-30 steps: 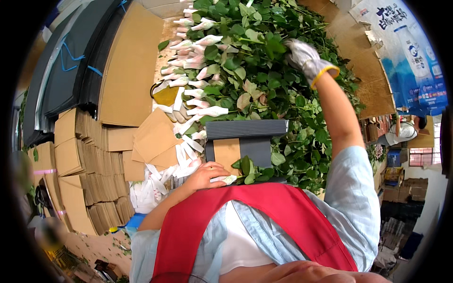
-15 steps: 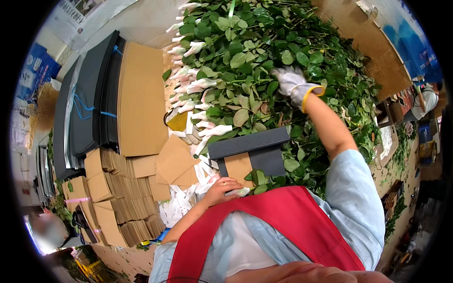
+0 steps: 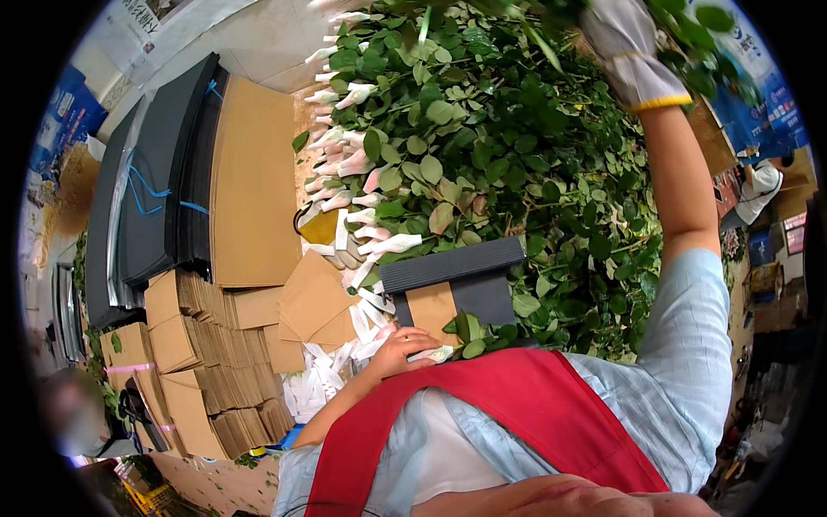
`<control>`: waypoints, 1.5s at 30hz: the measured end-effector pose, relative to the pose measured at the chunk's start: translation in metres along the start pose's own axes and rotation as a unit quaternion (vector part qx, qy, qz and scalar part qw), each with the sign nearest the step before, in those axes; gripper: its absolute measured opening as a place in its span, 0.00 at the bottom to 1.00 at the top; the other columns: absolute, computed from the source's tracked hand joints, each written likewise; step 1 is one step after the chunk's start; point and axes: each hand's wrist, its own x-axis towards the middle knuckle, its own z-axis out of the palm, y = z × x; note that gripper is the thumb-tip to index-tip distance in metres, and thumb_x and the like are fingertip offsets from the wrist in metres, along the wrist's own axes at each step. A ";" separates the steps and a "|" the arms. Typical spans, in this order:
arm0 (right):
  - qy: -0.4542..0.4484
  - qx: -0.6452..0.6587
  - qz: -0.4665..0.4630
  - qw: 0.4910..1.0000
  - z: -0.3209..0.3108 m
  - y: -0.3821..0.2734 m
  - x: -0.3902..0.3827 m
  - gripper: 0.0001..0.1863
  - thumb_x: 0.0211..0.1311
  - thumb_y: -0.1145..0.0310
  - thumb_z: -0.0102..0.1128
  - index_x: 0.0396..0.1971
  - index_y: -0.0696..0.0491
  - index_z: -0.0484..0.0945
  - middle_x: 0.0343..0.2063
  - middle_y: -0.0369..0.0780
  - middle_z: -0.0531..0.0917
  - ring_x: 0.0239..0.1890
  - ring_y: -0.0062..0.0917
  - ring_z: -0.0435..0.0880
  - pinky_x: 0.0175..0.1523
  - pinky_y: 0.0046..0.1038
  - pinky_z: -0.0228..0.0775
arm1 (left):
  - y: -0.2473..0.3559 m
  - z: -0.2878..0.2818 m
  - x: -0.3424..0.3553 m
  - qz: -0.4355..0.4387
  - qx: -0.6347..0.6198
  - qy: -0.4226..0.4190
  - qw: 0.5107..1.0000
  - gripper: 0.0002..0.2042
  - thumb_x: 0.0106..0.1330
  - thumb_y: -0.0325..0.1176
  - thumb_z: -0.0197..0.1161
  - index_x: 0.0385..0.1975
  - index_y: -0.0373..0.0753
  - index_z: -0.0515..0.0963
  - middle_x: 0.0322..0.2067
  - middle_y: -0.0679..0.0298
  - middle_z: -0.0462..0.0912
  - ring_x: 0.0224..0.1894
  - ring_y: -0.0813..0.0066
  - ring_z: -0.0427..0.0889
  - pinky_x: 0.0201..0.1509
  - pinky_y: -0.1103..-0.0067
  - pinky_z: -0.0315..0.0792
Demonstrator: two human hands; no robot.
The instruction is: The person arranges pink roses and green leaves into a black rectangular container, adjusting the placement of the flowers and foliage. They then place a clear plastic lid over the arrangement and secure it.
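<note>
Much room btwn L hand (image 3: 403,350) & R hand (image 3: 627,47) nr foliage (image 3: 551,185) edge

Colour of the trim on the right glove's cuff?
Yellow cuff trim; shows best in the head view.

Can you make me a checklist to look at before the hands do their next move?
1. Left hand on the white-netted flower: ok, its fingers touch it.
2. Right hand wearing a glove: ok, pale with a yellow cuff.
3. Left hand wearing a glove: not ok, it is bare.
4. Right hand holding a leafy stem: looks ok, leaves show on both sides of the hand.
5. That stem's flower unhurt: cannot tell, it is not clearly visible.
</note>
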 end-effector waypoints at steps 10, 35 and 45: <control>-0.259 0.111 -0.100 0.954 0.157 -0.131 -0.033 0.14 0.62 0.70 0.52 0.47 0.46 0.78 0.33 0.46 0.83 0.35 0.39 0.85 0.39 0.38 0.80 | -0.021 0.014 -0.003 0.036 -0.010 0.005 0.999 0.20 0.51 0.30 0.73 0.47 0.49 0.83 0.46 0.73 0.84 0.52 0.68 0.78 0.56 0.73 0.73; -0.248 0.153 -0.101 0.951 -0.006 0.032 0.004 0.31 0.46 0.78 0.58 0.57 0.52 0.72 0.53 0.47 0.78 0.56 0.42 0.76 0.60 0.34 0.69 | 0.030 -0.041 0.015 -0.085 -0.061 -0.037 0.994 0.24 0.65 0.33 0.63 0.61 0.40 0.71 0.61 0.57 0.72 0.61 0.63 0.73 0.62 0.72 0.68; -0.187 0.391 -0.120 0.893 -0.078 -0.120 -0.091 0.33 0.47 0.81 0.59 0.59 0.50 0.72 0.54 0.47 0.76 0.58 0.40 0.75 0.60 0.37 0.71 | 0.061 -0.124 0.084 0.091 -0.770 0.058 0.629 0.32 0.67 0.69 0.36 0.64 0.58 0.64 0.57 0.64 0.71 0.56 0.55 0.74 0.57 0.44 0.69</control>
